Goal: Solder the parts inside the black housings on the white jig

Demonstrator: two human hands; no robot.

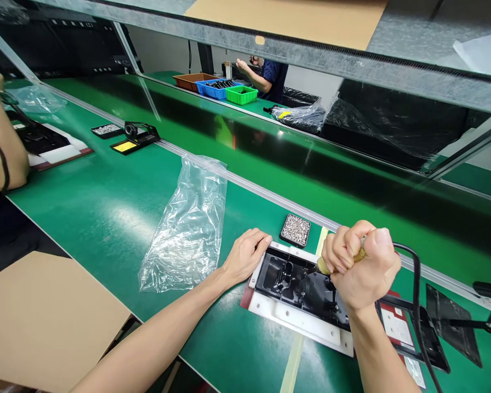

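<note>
Right hand [362, 267] fisted round screwdriver [323, 266], tip down on black part [298, 284]; left hand [245, 254] flat beside.

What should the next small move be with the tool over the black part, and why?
Probably press the tool straight down onto the black part. The right hand grips it in a fist with its tip right at the part, though whether it touches is unclear, and the left hand already braces the white fixture at its left edge.

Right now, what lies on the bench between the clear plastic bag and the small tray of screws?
In the head view, only the left hand lies between the plastic bag and the screw tray; it rests on the white fixture.
</note>
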